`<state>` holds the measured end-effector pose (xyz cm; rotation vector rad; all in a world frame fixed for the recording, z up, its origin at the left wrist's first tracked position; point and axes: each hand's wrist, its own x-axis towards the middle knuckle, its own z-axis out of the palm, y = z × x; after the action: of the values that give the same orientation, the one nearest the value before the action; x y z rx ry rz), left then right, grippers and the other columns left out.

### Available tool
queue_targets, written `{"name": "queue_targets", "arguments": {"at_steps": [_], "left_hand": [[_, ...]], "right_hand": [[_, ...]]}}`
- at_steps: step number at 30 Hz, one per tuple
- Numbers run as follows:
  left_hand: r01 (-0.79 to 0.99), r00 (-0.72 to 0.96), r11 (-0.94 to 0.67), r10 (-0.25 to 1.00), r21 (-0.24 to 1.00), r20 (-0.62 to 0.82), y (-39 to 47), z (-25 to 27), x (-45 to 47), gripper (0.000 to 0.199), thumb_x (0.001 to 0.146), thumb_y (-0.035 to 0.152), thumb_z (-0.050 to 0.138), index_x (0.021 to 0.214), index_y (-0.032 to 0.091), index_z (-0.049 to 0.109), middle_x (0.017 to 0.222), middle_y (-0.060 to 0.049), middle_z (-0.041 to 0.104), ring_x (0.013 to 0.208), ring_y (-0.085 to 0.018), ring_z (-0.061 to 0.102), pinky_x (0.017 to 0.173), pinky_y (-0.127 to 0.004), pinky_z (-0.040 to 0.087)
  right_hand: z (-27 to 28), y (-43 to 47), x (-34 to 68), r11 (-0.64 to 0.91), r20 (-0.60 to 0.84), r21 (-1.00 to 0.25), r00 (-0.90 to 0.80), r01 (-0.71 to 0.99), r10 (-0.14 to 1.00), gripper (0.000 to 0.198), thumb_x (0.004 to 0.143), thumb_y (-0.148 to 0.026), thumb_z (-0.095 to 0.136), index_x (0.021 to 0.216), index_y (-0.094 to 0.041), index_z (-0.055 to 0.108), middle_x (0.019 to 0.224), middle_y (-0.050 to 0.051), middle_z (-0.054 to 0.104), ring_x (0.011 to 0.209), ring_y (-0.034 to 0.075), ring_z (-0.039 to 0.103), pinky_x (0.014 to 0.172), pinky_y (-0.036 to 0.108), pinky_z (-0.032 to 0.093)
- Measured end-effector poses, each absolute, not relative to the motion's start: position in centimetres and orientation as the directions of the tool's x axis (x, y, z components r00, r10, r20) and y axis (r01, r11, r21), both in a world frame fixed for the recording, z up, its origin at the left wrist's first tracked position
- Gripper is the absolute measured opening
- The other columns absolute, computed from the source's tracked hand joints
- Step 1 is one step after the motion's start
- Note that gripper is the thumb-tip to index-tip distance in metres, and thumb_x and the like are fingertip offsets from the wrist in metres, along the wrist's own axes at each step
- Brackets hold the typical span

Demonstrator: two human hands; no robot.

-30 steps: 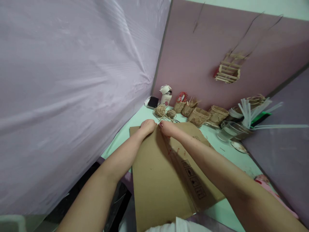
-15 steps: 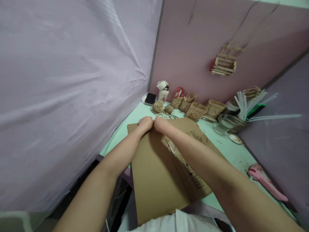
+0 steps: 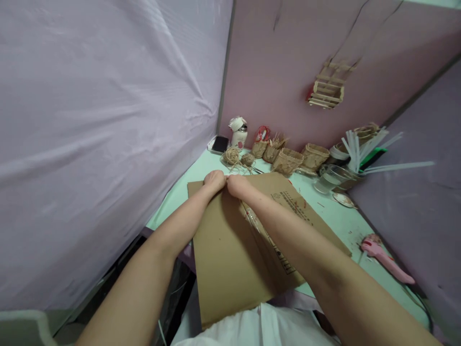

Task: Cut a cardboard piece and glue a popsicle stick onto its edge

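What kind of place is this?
Likely a craft workspace: flat brown cardboard sheet, round tan twine ball and pink curved tool, possibly a glue gun.

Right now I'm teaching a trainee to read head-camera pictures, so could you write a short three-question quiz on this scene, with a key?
1. Multiple choice: At which edge of the cardboard are the left hand and the right hand?
A) the edge nearest the wearer
B) the far edge
C) the right-hand edge

2. True or false: The pink tool lies on the table, to the right of the cardboard.

3. Fill in: The leftmost brown basket holds strands coloured ____.

Key: 1. B; 2. True; 3. red.
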<state>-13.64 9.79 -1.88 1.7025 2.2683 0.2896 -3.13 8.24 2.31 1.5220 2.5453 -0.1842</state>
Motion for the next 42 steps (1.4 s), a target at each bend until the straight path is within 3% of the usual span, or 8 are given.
{"name": "queue_targets", "arguments": {"at_steps": [14,19,22,33,42], "left_hand": [[0.892,-0.268,0.280,0.960,0.353,-0.084,10.0,-2.5,-13.7,0.035,0.092,0.037,0.058,0.120,0.016,0.058,0.120,-0.010,0.060,0.103,-0.022,0.061,0.087,-0.043,0.052],[0.892,-0.261,0.276,0.961,0.358,-0.091,10.0,-2.5,-13.8,0.035,0.092,0.037,0.058,0.119,0.016,0.058,0.119,-0.010,0.060,0.103,-0.022,0.061,0.087,-0.043,0.053],[0.894,-0.255,0.271,0.963,0.357,-0.092,10.0,-2.5,-13.8,0.035,0.092,0.037,0.058,0.119,0.016,0.058,0.119,-0.010,0.060,0.103,-0.022,0.061,0.087,-0.043,0.053],[0.898,-0.269,0.285,0.959,0.335,-0.093,9.9,-2.0,-13.6,0.035,0.092,0.038,0.057,0.119,0.016,0.058,0.120,-0.010,0.060,0.104,-0.022,0.061,0.088,-0.044,0.052],[0.903,-0.274,0.288,0.957,0.317,-0.091,9.7,-1.7,-13.5,0.036,0.092,0.039,0.057,0.119,0.016,0.058,0.121,-0.010,0.060,0.105,-0.023,0.060,0.090,-0.045,0.051]], "right_hand": [[1.4,5.1,-0.8,0.405,-0.169,-0.022,-0.403,0.914,0.900,0.031,0.095,-0.034,0.056,0.118,-0.015,0.059,0.116,0.008,0.063,0.100,0.020,0.063,0.086,0.042,0.053],[1.1,3.9,0.4,0.417,-0.170,-0.033,-0.416,0.908,0.893,0.029,0.097,-0.012,0.039,0.119,-0.009,0.057,0.110,0.019,0.067,0.105,0.026,0.065,0.086,0.035,0.050],[1.2,3.3,1.0,0.418,-0.183,-0.039,-0.418,0.908,0.890,0.031,0.095,-0.010,0.036,0.119,-0.009,0.056,0.110,0.022,0.067,0.105,0.029,0.065,0.083,0.033,0.049],[1.8,-0.2,3.5,0.393,-0.235,-0.039,-0.391,0.919,0.890,0.030,0.094,-0.010,0.037,0.117,-0.013,0.056,0.102,0.019,0.070,0.099,0.027,0.068,0.078,0.033,0.050],[1.2,-3.0,5.8,0.394,-0.227,-0.055,-0.396,0.917,0.890,0.041,0.091,-0.003,0.034,0.129,-0.010,0.049,0.105,0.021,0.069,0.098,0.029,0.069,0.078,0.036,0.050]]}}
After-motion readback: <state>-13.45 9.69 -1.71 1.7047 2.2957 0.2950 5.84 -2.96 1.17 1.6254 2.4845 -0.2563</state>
